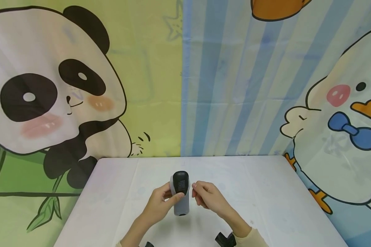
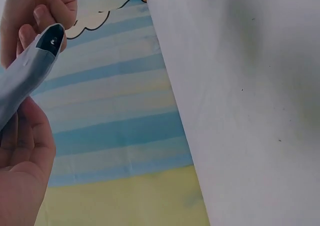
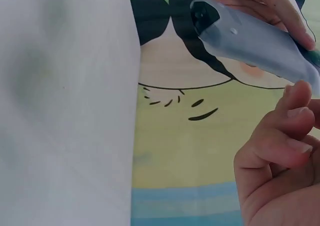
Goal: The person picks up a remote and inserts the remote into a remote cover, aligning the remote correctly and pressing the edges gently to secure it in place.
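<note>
A grey handheld device [image 1: 181,207] with a black oval panel, small pale print on it, stands roughly upright above the table. My left hand [image 1: 159,204] grips it from the left, thumb across the front and fingers behind. Just to its right is my right hand [image 1: 213,199], its fingers curled with nothing visible in them. In the right wrist view a right fingertip lies very close to the device [image 3: 255,43]; whether they touch I cannot tell. The left wrist view shows a dark glossy end on the device [image 2: 27,75]. Its exact kind is unclear.
The white table [image 1: 250,192] spreads beneath both hands. Behind it hang cloths printed with a panda [image 1: 102,137] and a white bird [image 1: 327,164]. A black wrist mount [image 1: 225,239] sits by the right sleeve [image 1: 251,238].
</note>
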